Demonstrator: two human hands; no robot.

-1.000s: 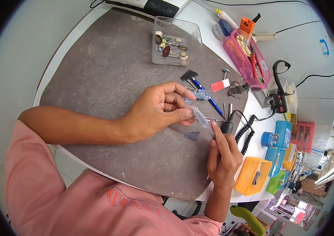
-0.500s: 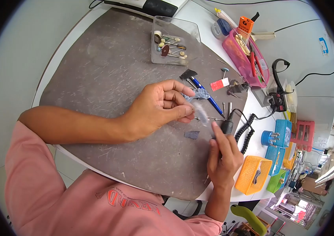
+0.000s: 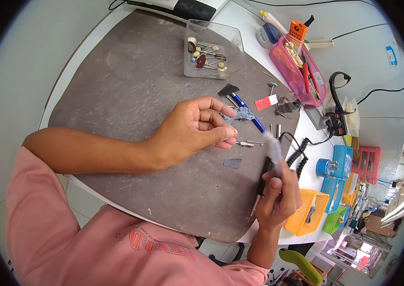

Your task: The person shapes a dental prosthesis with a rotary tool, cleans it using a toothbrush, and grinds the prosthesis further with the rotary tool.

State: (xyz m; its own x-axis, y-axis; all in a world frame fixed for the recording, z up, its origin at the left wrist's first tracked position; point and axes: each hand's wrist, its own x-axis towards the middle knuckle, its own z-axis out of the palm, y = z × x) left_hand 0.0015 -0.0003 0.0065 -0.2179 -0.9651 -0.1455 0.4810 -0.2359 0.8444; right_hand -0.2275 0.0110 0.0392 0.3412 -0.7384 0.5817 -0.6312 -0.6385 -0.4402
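From my feed, the hands are apart: the left hand (image 3: 195,126) pinches a small yellowish piece (image 3: 235,132) over the counter (image 3: 116,95); the right hand (image 3: 280,195) grips a blurred brush (image 3: 274,151). A loose pinch could drop the piece; a wide swing could snag the cord (image 3: 302,165).

The scratched brown surface (image 3: 111,95) carries a blue pen (image 3: 256,119); beyond the pen stands a clear box (image 3: 202,75), beside it lie a black scrap (image 3: 229,89) and a red-and-white label (image 3: 266,102).
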